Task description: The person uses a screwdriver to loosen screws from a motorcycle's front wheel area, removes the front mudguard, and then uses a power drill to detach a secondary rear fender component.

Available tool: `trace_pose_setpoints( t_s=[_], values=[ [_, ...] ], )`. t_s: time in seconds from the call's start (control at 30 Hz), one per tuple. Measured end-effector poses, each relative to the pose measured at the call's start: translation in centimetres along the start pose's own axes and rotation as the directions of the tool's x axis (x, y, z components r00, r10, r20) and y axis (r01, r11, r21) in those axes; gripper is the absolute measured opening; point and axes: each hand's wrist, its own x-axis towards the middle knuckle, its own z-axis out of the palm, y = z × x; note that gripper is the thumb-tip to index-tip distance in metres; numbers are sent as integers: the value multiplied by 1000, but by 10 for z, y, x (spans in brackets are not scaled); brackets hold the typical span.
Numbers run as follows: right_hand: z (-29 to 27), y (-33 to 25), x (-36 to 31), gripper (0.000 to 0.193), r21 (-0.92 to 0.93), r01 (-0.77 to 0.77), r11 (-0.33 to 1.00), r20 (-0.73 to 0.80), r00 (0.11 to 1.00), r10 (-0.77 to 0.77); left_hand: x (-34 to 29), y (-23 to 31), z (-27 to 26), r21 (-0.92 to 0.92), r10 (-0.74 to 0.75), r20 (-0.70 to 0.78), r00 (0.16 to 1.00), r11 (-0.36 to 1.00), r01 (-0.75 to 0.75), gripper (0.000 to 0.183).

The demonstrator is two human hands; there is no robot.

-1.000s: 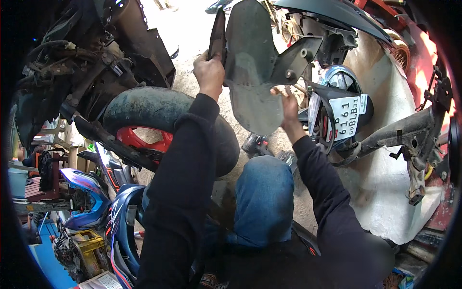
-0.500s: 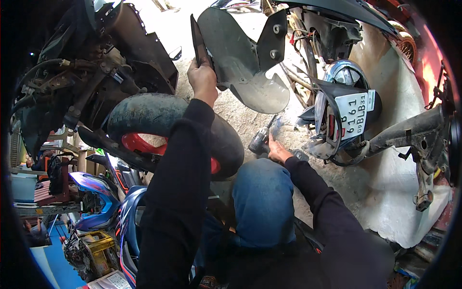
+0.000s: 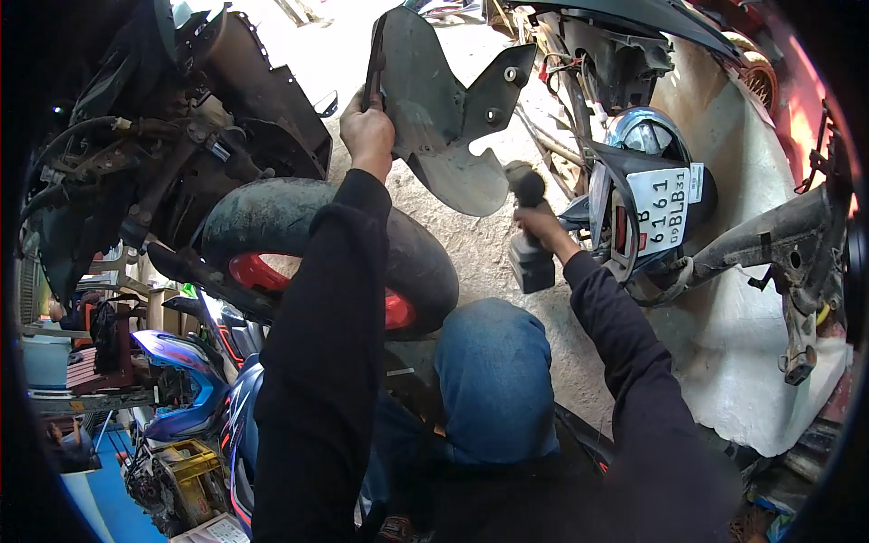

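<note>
My left hand (image 3: 367,136) grips a dark plastic motorcycle fender (image 3: 434,100) by its left edge and holds it up beyond the tire. The fender's curved inner side shows, along with a side tab with two round holes. My right hand (image 3: 541,224) is wrapped round the handle of a cordless drill (image 3: 532,264), whose battery base points toward me. The drill's head is raised beside the fender's lower right edge; I cannot tell whether they touch. Left of my knee lies the black tire (image 3: 272,213) with a red rim, under my left forearm.
Bare motorcycle parts (image 3: 181,136) crowd the upper left. To the right are a tail section with a white license plate (image 3: 659,210), a dark metal frame tube (image 3: 769,249) and a pale sheet (image 3: 724,380). Painted fairings (image 3: 181,380) and a yellow crate (image 3: 195,466) stand lower left.
My right hand has lifted the drill off the floor area and turned it upright beside the fender. My left hand and the fender have shifted slightly left.
</note>
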Motion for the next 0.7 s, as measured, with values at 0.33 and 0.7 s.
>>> trace_pose_setpoints(
  t_s=[0.33, 0.7],
  values=[
    [-10, -96, -78, 20, 142, 562, 815, -286, 811, -510, 23, 35, -21, -51, -64, -33, 997, 997, 63, 22],
    [-19, -232, -131, 23, 392, 279, 877, 114, 931, -347, 2, 67, -24, 3, 229, 42, 973, 973, -229, 32]
  ],
)
